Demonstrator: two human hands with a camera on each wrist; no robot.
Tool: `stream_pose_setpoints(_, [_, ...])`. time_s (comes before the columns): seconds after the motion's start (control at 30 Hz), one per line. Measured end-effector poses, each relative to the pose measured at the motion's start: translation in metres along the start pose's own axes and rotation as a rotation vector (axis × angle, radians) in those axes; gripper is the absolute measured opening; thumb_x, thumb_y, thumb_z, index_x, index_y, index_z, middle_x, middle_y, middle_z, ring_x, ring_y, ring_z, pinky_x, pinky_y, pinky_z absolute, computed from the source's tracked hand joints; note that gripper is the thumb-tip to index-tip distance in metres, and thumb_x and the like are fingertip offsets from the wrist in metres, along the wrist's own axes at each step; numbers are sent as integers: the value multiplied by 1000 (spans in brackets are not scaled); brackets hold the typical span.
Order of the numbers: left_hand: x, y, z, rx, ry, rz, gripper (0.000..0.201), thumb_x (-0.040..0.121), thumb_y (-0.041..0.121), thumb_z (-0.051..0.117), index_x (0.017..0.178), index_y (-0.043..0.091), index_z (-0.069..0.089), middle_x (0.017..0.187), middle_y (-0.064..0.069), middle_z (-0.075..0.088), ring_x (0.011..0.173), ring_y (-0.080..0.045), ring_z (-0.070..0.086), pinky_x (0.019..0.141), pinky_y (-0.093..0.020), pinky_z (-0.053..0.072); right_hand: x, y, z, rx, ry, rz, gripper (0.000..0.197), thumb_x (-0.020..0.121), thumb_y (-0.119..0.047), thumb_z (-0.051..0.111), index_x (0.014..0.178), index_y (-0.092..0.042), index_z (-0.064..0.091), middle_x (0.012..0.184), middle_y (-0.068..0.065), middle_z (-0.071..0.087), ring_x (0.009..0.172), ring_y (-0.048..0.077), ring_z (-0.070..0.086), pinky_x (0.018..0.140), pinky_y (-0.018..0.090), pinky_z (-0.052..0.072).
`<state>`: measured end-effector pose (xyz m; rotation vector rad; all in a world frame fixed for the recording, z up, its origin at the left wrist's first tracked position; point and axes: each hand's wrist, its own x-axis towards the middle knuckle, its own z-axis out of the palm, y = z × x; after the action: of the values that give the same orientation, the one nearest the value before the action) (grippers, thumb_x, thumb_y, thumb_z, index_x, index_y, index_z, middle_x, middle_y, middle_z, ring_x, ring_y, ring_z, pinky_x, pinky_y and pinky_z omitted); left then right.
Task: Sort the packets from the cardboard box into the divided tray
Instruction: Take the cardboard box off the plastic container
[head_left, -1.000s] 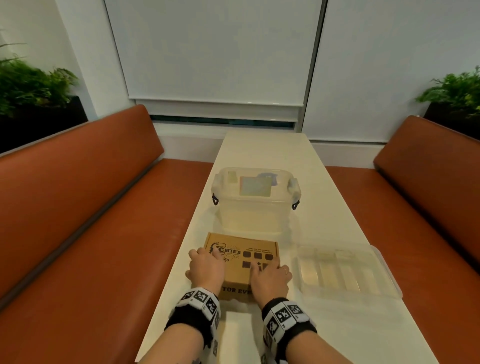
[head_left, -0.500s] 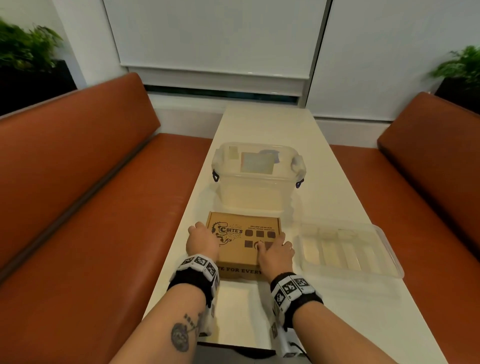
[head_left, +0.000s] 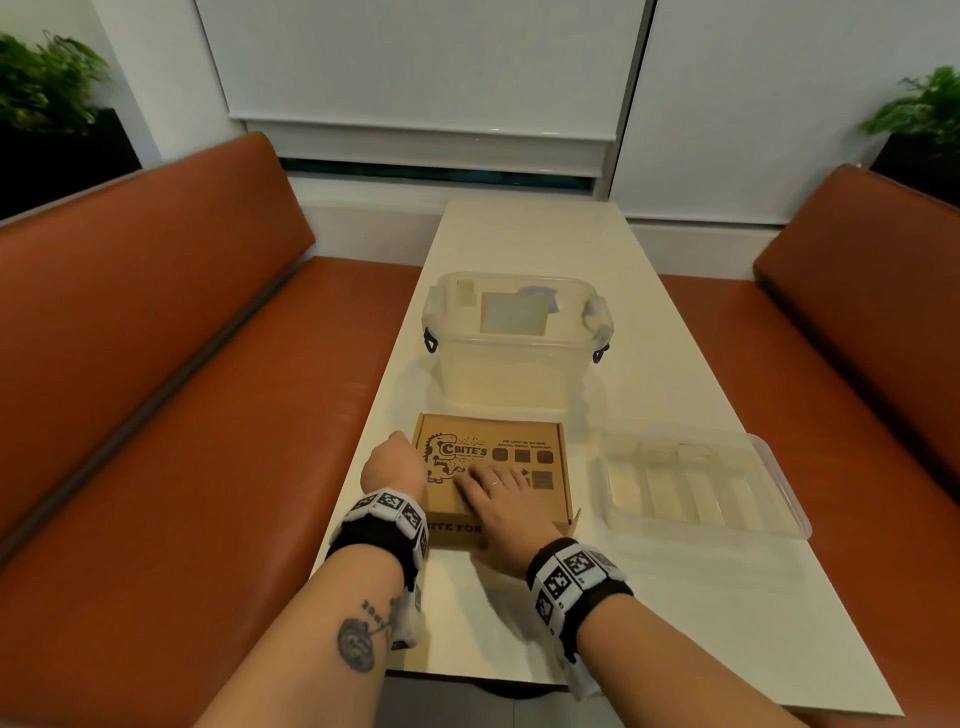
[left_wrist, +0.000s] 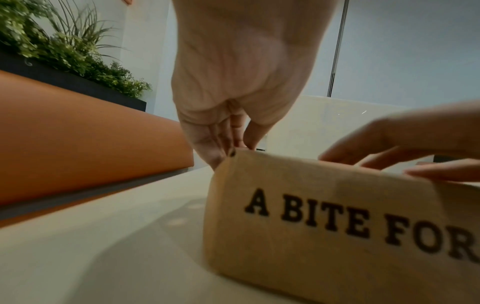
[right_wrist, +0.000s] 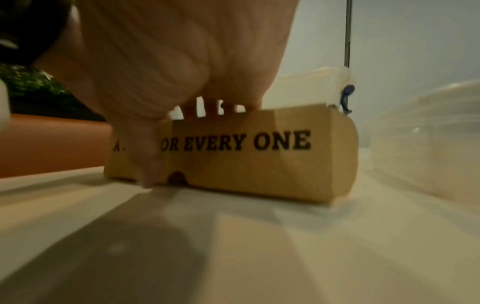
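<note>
**Both hands on the closed box**

The cardboard box (head_left: 511, 470) lies shut on the white table (head_left: 675, 613) in front of me, the divided tray (head_left: 779, 519) just to its right. My right hand (head_left: 501, 501) lies flat on the lid with fingers spread and the thumb down the front wall; half a second ago it sat nearer the right edge. My left hand (head_left: 392, 465) holds the box's left edge, fingertips (left_wrist: 215, 152) at the top corner, much as before; whether they curl round it I can't quite tell. A lidded clear tub (head_left: 514, 338) stands behind the box.
</note>
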<state>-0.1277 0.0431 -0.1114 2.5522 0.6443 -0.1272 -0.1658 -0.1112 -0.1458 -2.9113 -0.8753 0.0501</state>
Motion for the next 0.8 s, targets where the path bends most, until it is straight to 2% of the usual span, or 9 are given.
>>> stream_pose_setpoints(0.1, [-1,-4,-3,-22,5,31,28,98,13,35,109,8,60,110,-14,64,98,-31,60,75,-34,48,-1,3,-1,-38,23,23,71,87,-27,57,147,-14,20,150,10,27,138,27,25,117,47,14])
stream_pose_setpoints(0.2, [-3,-7,-5,-72,3,56,28,97,14,38,108,9,63,112,-14,64,100,-32,58,72,-31,43,0,0,-4,-63,0,50,68,88,-24,55,145,-15,20,145,12,31,133,30,30,114,53,19])
stream_pose_setpoints(0.33, [0,-14,-6,-138,-30,89,26,97,16,41,107,10,65,113,-13,64,101,-31,58,77,-34,46,-2,-7,-6,-99,16,58,70,79,-28,62,138,-17,27,137,12,37,127,30,35,111,55,21])
stream_pose_setpoints(0.43, [7,-21,-9,-189,-73,122,26,97,21,46,108,15,68,113,-9,67,100,-28,60,78,-32,47,-1,-5,-20,-65,57,45,70,71,-34,65,131,-21,32,130,7,43,121,27,41,109,51,26])
stream_pose_setpoints(0.53, [10,-22,-13,-351,-170,143,23,94,20,52,107,16,71,102,-12,70,85,-28,63,74,-33,52,1,0,-40,-61,79,34,65,73,-38,62,130,-23,34,128,6,48,115,26,47,103,45,32])
stream_pose_setpoints(0.6, [12,-22,-14,-495,-216,93,28,95,12,47,112,15,68,90,-15,70,73,-28,61,69,-38,53,1,5,-51,-45,120,42,62,75,-40,58,131,-24,37,127,4,50,113,25,48,101,42,34])
stream_pose_setpoints(0.67, [14,-24,-14,-543,-235,53,34,94,4,39,112,11,67,82,-14,69,67,-29,60,61,-36,50,4,11,-65,-44,192,53,57,76,-41,53,129,-25,41,123,1,53,109,22,50,98,39,34])
stream_pose_setpoints(0.73, [14,-23,-15,-431,-233,98,28,93,7,43,105,3,68,89,-20,70,77,-34,65,70,-41,56,12,17,-80,-62,262,77,52,78,-40,48,126,-23,44,117,0,57,103,22,52,94,38,35])
stream_pose_setpoints(0.8, [12,-19,-16,-364,-226,138,28,92,11,47,111,6,67,99,-25,68,88,-40,66,81,-48,55,25,22,-97,-88,282,127,48,80,-39,46,124,-21,45,113,1,58,100,23,53,92,38,35])
